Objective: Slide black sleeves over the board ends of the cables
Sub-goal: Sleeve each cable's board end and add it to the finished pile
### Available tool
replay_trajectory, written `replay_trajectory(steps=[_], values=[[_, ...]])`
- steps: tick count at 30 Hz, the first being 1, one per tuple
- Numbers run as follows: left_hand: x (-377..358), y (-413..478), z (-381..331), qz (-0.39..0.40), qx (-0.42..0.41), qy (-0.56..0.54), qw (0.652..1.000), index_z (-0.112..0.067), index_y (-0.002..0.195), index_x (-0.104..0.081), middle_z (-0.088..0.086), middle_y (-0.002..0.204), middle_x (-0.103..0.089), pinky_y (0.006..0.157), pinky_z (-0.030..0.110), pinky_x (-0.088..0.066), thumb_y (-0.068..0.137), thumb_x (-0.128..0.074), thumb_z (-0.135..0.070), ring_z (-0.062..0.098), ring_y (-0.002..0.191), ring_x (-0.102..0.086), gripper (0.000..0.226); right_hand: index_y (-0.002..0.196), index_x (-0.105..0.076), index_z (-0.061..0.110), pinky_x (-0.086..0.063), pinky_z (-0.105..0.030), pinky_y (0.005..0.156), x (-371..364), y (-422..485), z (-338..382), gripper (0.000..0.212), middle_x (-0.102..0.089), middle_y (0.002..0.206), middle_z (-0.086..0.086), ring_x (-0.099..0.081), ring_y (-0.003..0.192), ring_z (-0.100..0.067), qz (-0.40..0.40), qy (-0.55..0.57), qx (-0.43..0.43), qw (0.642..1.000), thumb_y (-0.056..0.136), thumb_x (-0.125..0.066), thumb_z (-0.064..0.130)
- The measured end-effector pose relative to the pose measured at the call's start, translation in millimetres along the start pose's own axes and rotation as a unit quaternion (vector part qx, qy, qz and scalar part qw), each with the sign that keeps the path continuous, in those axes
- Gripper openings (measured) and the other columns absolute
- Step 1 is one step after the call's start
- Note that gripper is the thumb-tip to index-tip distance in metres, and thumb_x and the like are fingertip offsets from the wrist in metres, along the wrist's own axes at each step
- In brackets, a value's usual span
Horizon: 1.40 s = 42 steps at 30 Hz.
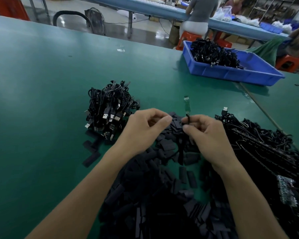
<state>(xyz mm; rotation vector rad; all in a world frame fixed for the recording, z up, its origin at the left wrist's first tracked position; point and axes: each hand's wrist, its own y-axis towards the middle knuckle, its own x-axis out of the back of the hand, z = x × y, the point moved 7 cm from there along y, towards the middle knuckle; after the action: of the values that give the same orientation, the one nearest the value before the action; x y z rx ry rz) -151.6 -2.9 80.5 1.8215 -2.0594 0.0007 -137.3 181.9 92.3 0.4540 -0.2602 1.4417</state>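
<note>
Black sleeves (154,195) lie in a big heap on the green table (33,100), by its near edge, right under both hands. The right hand (207,135) pinches one thin black cable (187,118) between thumb and finger, just above the heap. The cable's small green board (186,104) sticks straight up past the fingertips, and it is bare. The left hand (145,128) is close beside the right hand, with its fingers curled and its thumb pressed to the first finger. I cannot tell if it has a sleeve in that pinch. To the left of the hands, toward the middle of the table, sits a tangled bundle of cables (109,107) with silver plugs showing. Along the right edge of the table lies a wide pile of more cables (266,149), and one plug (224,110) pokes up from it. A blue tray (231,73) stands near the far right corner, with a black tangle (212,54) of cables inside. Past the far edge, a person (200,12) sits on a red stool (188,38) at another long table (145,6).
</note>
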Motion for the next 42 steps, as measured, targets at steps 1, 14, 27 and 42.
replay_trajectory(steps=[1, 14, 27, 42], values=[[-5.6, -1.0, -1.5, 0.014, 0.002, -0.035, 0.999, -0.036, 0.094, -0.071, -0.011, 0.086, -0.076, 0.076, 0.023, -0.056, 0.090, -0.068, -0.045, 0.005, 0.081, -0.070, 0.010, 0.091, -0.074, 0.027, -0.053, -0.031, 0.068, -6.0, 0.1, 10.6, 0.016, -0.072, 0.076, -0.005, -0.063, 0.066, -0.014, 0.014, 0.031, 0.028, 0.999, 0.089, -0.073, 0.011], [26.9, -3.5, -10.3, -0.104, -0.019, -0.065, 0.992, -0.022, 0.089, -0.061, -0.004, 0.068, -0.068, 0.054, 0.026, -0.049, 0.105, -0.049, -0.017, 0.010, 0.055, -0.062, 0.021, 0.100, -0.069, 0.022, -0.055, -0.027, 0.087, -13.8, 11.0, -7.1, 0.013, -0.074, 0.098, 0.001, -0.068, 0.089, -0.010, -0.011, -0.160, -0.006, 0.987, 0.095, -0.065, 0.010], [43.3, -2.2, -0.5, -0.078, 0.005, 0.080, 0.994, -0.025, 0.089, -0.065, -0.012, 0.052, -0.046, 0.047, 0.017, -0.031, 0.101, -0.057, -0.038, 0.006, 0.046, -0.036, 0.020, 0.118, -0.067, 0.019, -0.051, -0.034, 0.088, -26.5, -2.5, -58.0, 0.021, -0.042, 0.114, 0.001, -0.052, 0.097, -0.020, 0.056, -0.352, -0.069, 0.932, 0.098, -0.064, 0.026], [28.8, -4.8, 6.8, -0.014, 0.033, 0.094, 0.995, -0.033, 0.092, -0.061, -0.011, 0.070, -0.071, 0.059, 0.023, -0.055, 0.097, -0.065, -0.027, -0.003, 0.054, -0.057, 0.009, 0.085, -0.065, 0.036, -0.053, -0.022, 0.061, -19.7, -2.5, -27.5, 0.019, -0.069, 0.071, 0.012, -0.067, 0.068, -0.003, -0.032, -0.069, 0.027, 0.997, 0.097, -0.064, 0.022]])
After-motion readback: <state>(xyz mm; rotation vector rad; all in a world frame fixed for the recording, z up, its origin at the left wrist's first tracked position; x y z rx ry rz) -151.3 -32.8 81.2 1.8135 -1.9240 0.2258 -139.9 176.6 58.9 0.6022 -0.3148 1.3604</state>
